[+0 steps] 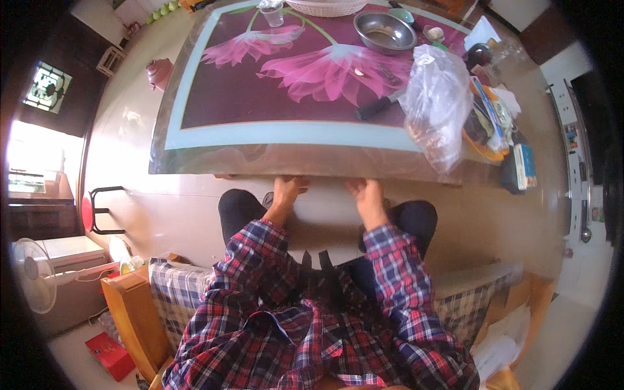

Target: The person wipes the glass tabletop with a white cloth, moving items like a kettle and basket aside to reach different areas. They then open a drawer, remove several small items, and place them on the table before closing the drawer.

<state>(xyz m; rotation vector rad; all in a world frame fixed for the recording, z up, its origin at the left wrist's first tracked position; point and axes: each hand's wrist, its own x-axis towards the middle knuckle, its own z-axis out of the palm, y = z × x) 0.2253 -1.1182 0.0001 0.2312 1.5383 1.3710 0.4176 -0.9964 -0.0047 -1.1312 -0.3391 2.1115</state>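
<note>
My left hand (pixel 288 191) and my right hand (pixel 366 192) are at the near edge of a low table (pixel 292 158) with a flower-print cover. The fingertips of both reach the edge and are partly hidden beneath it, so I cannot tell whether they grip it. On the table a clear plastic bag (pixel 436 102) lies to the right, beside the dark handle (pixel 375 108) of a tool that the bag partly covers. Farther back are a metal bowl (pixel 385 31), a clear plastic cup (pixel 273 14) and a white basket (pixel 326 7).
A cluttered orange-rimmed tray (pixel 492 152) and a blue-and-white box (pixel 526 165) are at the table's right side. A red-seated stool (pixel 87 212) and a white fan (pixel 36 273) stand left. Behind me is a wooden-framed sofa (pixel 134 302).
</note>
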